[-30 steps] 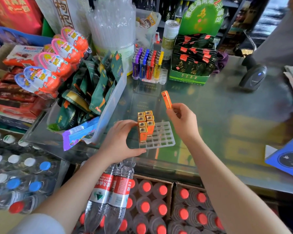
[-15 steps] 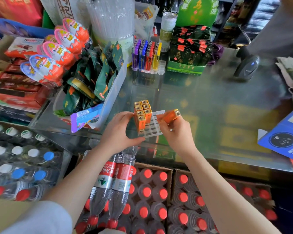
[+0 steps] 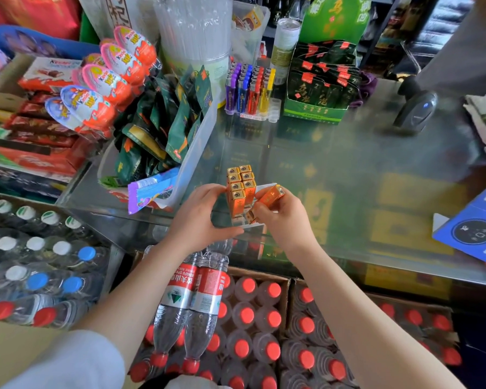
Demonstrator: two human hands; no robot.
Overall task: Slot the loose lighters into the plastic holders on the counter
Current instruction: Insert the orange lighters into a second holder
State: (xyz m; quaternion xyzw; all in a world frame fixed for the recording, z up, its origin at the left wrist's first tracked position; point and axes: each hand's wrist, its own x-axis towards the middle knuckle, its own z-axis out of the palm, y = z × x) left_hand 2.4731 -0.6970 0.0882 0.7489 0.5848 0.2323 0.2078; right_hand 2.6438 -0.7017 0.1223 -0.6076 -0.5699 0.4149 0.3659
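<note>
A clear plastic grid holder (image 3: 260,189) sits on the glass counter (image 3: 334,169) near its front edge, mostly hidden by my hands. Several orange lighters (image 3: 240,189) stand upright in its left columns. My left hand (image 3: 201,213) grips the holder's left side, fingers against the standing lighters. My right hand (image 3: 285,217) holds one loose orange lighter (image 3: 270,197), tilted, its lower end down at the grid just right of the standing ones. A second holder with several purple, blue, red and yellow lighters (image 3: 249,91) stands at the back of the counter.
A clear bin of green snack packets (image 3: 163,127) stands left of the holder. A green carton of sachets (image 3: 320,85) and a barcode scanner (image 3: 415,110) sit at the back. A blue box (image 3: 472,228) lies at the right edge. Crates of bottles (image 3: 250,327) fill the space below.
My right hand brought the loose lighter from upright above the counter down to the holder, tilting it. It now sits lower, against the grid beside the standing lighters. My left hand stayed on the holder.
</note>
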